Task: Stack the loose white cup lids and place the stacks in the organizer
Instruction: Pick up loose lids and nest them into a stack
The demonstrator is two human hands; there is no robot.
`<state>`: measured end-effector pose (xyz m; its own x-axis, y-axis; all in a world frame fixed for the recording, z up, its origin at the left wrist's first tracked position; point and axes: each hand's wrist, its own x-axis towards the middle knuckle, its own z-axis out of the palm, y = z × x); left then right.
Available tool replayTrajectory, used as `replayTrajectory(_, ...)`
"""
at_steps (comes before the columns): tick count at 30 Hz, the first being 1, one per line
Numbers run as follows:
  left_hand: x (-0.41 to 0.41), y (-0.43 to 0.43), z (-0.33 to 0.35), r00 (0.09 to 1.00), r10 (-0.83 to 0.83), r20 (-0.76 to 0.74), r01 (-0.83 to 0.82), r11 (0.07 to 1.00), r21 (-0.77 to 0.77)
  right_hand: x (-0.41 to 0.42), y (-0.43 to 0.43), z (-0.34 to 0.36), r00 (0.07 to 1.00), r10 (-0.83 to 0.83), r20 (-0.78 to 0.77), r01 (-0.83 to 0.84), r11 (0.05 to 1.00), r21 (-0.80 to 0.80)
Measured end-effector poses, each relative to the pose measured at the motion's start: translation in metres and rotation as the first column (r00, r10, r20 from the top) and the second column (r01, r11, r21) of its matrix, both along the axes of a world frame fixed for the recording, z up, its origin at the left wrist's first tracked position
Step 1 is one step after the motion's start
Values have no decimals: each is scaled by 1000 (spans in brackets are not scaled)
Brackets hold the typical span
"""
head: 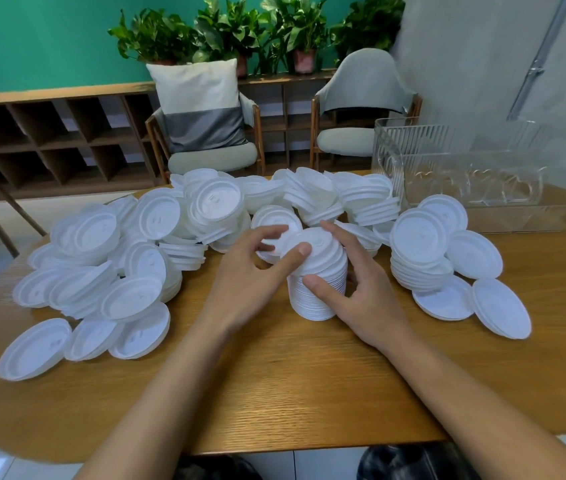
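Stacking looks like the step now; the stack of lids [321, 292] stands mid-frame on the tabletop [274, 382], the right grip [361, 299] curled round its side, the left grip [250, 275] pinching its top. Next, I think, more loose lids [101, 271] go on straight, before the clear organizer [396, 150] at upper right.

Organizer [413, 140], right end blurry, off-frame.
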<state>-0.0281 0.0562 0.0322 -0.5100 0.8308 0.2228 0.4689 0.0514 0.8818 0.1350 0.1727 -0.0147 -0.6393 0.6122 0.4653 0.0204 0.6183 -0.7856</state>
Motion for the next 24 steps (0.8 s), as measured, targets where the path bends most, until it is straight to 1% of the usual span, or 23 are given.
replayTrajectory(1, -3, -1, 3, 994, -98, 42, 98, 995, 3, 0, 0, 0, 1000, -2, 3, 2, 1000, 0)
replayTrajectory(3, -9, -2, 10, 945, -302, 127, 302, 953, 18, 0, 0, 1, 1000, -3, 2, 3, 1000, -4)
replayTrajectory(4, -11, -1, 13, 926, -360, 118, 361, 933, 14, 1, -1, 1, 1000, -2, -1, 1, 1000, -5)
replayTrajectory(5, -11, 0, 16, 926, -368, 82, 369, 930, 1, 1, -1, 1, 1000, 2, -6, -2, 1000, -7)
replayTrajectory(6, -11, 2, 19, 942, -334, 35, 334, 942, -12, 1, -1, 2, 1000, 6, -12, -6, 1000, -14)
replayTrajectory(8, -7, 5, 23, 978, -192, -78, 190, 981, -32, 1, -1, 2, 1000, 10, -23, -11, 999, -33)
replayTrajectory(9, -4, 5, 24, 982, -128, -137, 123, 991, -44, 1, -1, 3, 1000, 10, -26, -11, 999, -39)
replayTrajectory(11, 5, 6, 24, 973, -35, -227, 23, 998, -54, 1, -1, 3, 999, 13, -30, -14, 999, -47)
replayTrajectory(14, 20, 12, 21, 945, 77, -319, -93, 995, -34, 1, -1, 2, 999, 23, -36, -24, 999, -35)
replayTrajectory(16, 26, 16, 17, 928, 115, -354, -139, 989, -44, 2, -1, 2, 999, 19, -30, -20, 999, -27)
replayTrajectory(17, 25, 16, 16, 927, 107, -360, -138, 989, -61, 2, -1, 2, 1000, 17, -27, -18, 999, -28)
replayTrajectory(18, 23, 15, 16, 937, 73, -343, -107, 991, -82, 2, -1, 2, 1000, 17, -25, -17, 999, -29)
replayTrajectory(19, 19, 13, 17, 957, 10, -290, -41, 994, -101, 2, -1, 2, 1000, 19, -24, -19, 999, -31)
replayTrajectory(20, 14, 11, 18, 975, -76, -210, 54, 993, -109, 1, -1, 3, 999, 21, -25, -21, 999, -31)
replayTrajectory(21, 8, 8, 20, 977, -165, -134, 151, 982, -109, 1, -1, 3, 999, 22, -26, -23, 999, -31)
replayTrajectory(22, 3, 7, 21, 969, -230, -89, 221, 970, -100, 2, -1, 3, 999, 22, -27, -23, 999, -30)
replayTrajectory(23, -2, 5, 21, 962, -262, -76, 256, 963, -82, 2, -1, 3, 999, 24, -28, -25, 999, -33)
replayTrajectory(24, -4, 5, 20, 963, -259, -80, 254, 965, -63, 2, -1, 3, 999, 28, -29, -29, 999, -40)
